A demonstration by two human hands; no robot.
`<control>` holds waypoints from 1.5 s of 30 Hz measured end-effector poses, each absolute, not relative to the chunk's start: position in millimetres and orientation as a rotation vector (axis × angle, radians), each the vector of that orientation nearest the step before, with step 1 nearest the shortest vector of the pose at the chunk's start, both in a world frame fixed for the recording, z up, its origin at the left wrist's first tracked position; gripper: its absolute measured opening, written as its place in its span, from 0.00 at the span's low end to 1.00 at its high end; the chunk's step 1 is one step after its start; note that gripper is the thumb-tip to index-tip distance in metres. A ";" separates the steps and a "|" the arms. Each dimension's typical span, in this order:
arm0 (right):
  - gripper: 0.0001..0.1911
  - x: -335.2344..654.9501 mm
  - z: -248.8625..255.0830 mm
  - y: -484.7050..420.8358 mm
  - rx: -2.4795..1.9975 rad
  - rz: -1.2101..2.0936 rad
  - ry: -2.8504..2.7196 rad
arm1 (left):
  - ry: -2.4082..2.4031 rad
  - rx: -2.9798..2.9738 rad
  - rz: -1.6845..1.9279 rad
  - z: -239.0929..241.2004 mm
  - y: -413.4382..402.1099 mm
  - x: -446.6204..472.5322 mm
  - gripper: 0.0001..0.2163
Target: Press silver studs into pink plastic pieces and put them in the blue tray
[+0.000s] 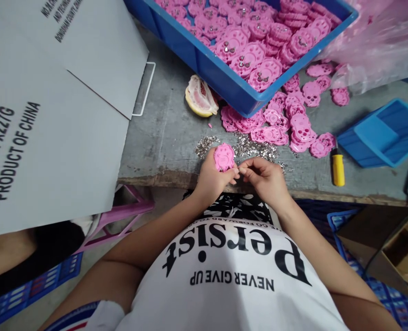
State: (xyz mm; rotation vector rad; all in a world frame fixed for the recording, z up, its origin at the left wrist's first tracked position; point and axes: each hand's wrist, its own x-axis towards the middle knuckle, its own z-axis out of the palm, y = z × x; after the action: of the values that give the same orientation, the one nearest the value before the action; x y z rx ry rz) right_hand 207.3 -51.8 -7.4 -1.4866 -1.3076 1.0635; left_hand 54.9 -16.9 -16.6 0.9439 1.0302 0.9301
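Note:
My left hand is closed round a pink round plastic part, held upright at the near edge of the grey table. My right hand is right beside it, its fingertips pinched on something too small to name, touching the left hand's fingers. A scatter of small silver metal pieces lies on the table just beyond both hands. More pink parts lie loose behind them.
A blue tray full of pink parts stands at the back. A peeled pomelo piece lies beside it. A yellow-handled screwdriver and a blue lid are at the right. Grey cardboard covers the left. A clear bag sits back right.

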 end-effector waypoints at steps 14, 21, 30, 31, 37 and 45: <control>0.17 199.8 -11.1 -49.5 -1.358 1.142 -0.931 | 0.836 0.604 1.060 -7.0 -21.2 63.3 0.23; 0.08 201.3 -11.0 -51.4 -1.478 0.900 -1.257 | 0.690 0.501 1.065 -6.9 -24.2 64.3 0.35; 0.07 197.5 -13.6 -49.6 -1.443 0.939 -1.223 | 0.676 0.545 1.025 -8.1 -27.6 65.1 0.37; 0.07 197.4 -13.6 -49.5 -1.442 0.943 -1.220 | 0.683 0.545 1.019 -7.5 -27.8 65.1 0.37; 0.07 197.8 -10.3 -49.0 -1.462 0.943 -1.232 | 0.687 0.584 1.006 -7.4 -28.3 65.1 0.40; 0.07 199.2 -5.5 -48.1 -1.469 0.954 -1.273 | 0.654 0.493 0.989 -8.9 -29.0 64.5 0.39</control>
State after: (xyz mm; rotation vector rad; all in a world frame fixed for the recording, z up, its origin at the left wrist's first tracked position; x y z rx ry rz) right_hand 199.2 -48.1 -5.5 -1.4686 -1.2735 0.9537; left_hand 64.5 -29.0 -8.9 0.4935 0.6539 0.9892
